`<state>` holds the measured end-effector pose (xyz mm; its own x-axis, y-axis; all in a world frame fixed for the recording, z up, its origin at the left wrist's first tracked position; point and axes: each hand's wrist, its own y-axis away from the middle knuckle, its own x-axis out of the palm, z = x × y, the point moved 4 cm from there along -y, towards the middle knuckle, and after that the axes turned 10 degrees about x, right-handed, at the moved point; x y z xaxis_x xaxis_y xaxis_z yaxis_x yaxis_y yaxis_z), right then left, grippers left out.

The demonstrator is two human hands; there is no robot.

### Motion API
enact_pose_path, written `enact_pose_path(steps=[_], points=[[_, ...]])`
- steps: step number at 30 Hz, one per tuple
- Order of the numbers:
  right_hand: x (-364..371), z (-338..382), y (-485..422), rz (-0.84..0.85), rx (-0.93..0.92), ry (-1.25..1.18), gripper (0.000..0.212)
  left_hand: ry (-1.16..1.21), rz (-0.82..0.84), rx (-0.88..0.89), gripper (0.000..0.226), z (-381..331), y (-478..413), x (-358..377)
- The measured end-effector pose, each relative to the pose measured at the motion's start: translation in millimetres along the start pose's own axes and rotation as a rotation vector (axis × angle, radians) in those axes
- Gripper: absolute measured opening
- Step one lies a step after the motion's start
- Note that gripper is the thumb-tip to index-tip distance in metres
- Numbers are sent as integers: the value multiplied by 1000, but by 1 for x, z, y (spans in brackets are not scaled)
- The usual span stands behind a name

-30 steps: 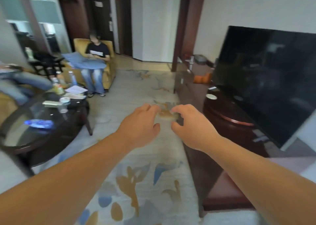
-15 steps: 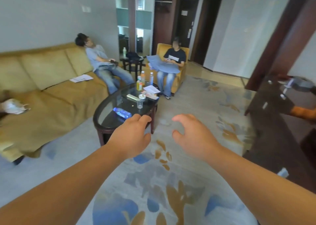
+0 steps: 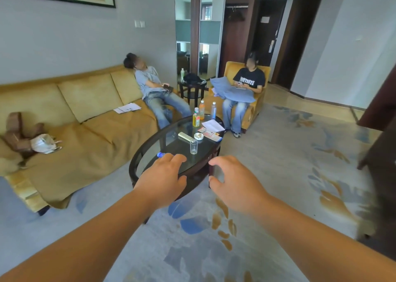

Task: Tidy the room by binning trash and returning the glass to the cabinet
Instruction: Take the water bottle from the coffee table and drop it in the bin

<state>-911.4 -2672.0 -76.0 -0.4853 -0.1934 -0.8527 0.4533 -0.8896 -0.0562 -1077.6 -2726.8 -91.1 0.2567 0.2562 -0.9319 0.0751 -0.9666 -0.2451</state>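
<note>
An empty clear glass (image 3: 194, 146) stands on the oval glass-topped coffee table (image 3: 137, 159). Behind it lie a remote (image 3: 185, 136), a white ashtray (image 3: 198, 136), papers and leaflets (image 3: 212, 125), and three bottles (image 3: 201, 113) at the far end. A blue-capped plastic bottle (image 3: 160, 154) lies on its side, mostly hidden by my left hand (image 3: 164, 180). My left hand hovers over the table's near edge with loosely curled fingers, holding nothing. My right hand (image 3: 233, 182) is held out to the right of the table, fingers loosely curved, empty.
A yellow sofa (image 3: 85, 131) carries papers, a white bag (image 3: 44, 143) and a reclining person (image 3: 154, 86). Another person (image 3: 246, 88) sits in a yellow armchair behind the table. Dark wooden furniture (image 3: 381, 163) lines the right edge. Patterned carpet lies underfoot.
The view has swung left from the TV cabinet to the sofa and coffee table, and the table is closer now. Both hands stay out in front, empty.
</note>
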Motion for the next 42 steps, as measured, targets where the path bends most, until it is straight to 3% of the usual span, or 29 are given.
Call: enact_pose_path(steps=[9, 20, 30, 42], points=[[22, -29, -117, 77, -17, -13, 40, 1, 49, -57, 43, 43, -96, 47], [84, -14, -299, 149, 37, 27, 39, 69, 101, -113, 42, 184, -229, 96], [123, -16, -430, 233, 84, 41, 40, 83, 193, -155, 43, 270, -328, 134], [193, -61, -599, 445, -4, 27, 40, 51, 299, -450, 39, 345, -430, 227]])
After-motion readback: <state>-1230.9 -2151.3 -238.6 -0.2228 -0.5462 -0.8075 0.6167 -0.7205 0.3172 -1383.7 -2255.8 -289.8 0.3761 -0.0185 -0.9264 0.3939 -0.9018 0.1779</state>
